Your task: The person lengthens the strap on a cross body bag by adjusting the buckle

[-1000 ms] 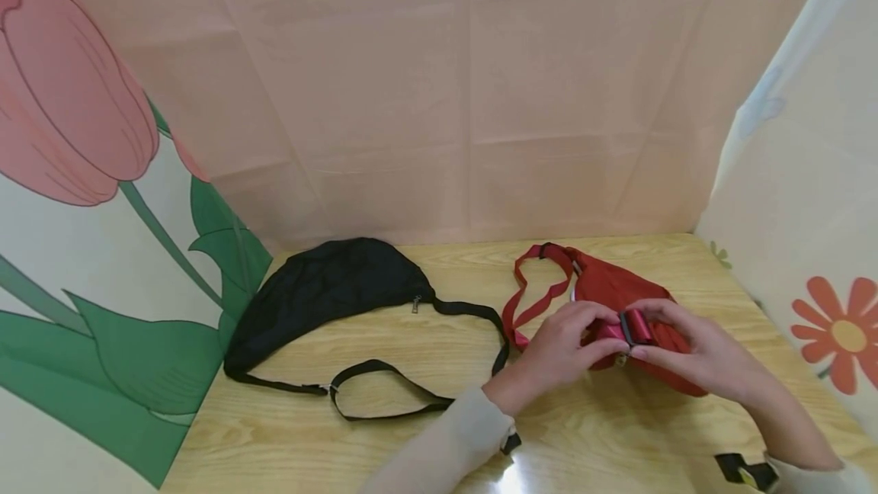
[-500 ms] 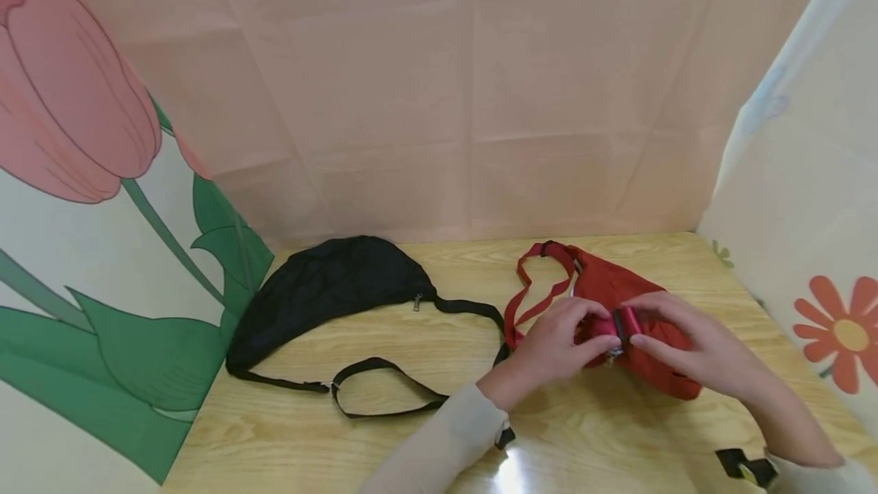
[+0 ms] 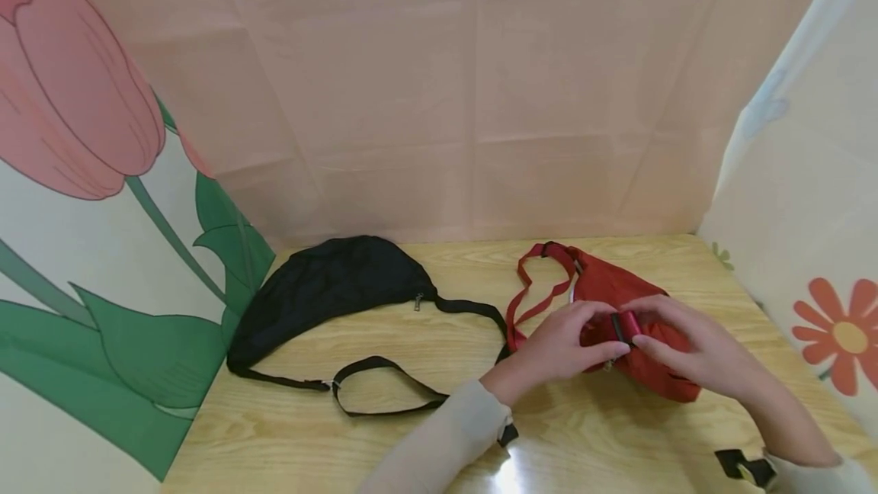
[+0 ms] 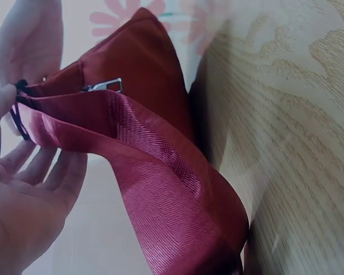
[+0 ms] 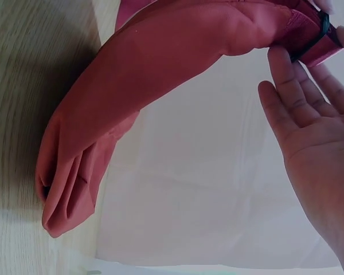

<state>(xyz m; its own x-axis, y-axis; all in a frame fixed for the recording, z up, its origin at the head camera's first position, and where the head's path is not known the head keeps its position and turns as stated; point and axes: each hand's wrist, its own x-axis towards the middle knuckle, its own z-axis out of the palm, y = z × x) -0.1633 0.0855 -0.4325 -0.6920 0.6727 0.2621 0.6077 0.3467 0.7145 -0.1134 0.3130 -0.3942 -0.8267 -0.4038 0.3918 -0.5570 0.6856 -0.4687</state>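
Observation:
A red waist bag (image 3: 613,280) lies at the right of the table with its strap folded up at the front. My left hand (image 3: 559,345) pinches the pink-red strap (image 4: 155,212) just left of a black strap slider (image 3: 620,328). On the slider's other side, my right hand (image 3: 696,345) holds a short strap loop (image 5: 324,51) between thumb and fingers. A metal zipper pull (image 4: 106,86) hangs by the bag's opening in the left wrist view. Part of the bag is hidden behind both hands.
A black waist bag (image 3: 336,280) lies to the left, its black strap (image 3: 394,372) looped toward the front and reaching near my left forearm. The wooden table (image 3: 274,441) meets a pink backdrop (image 3: 384,97) behind and printed panels at both sides.
The slider and strap loop between my hands have tilted and shifted slightly left. The lower end of the red bag has moved a little. Both hands keep their grip, and the black bag stays put.

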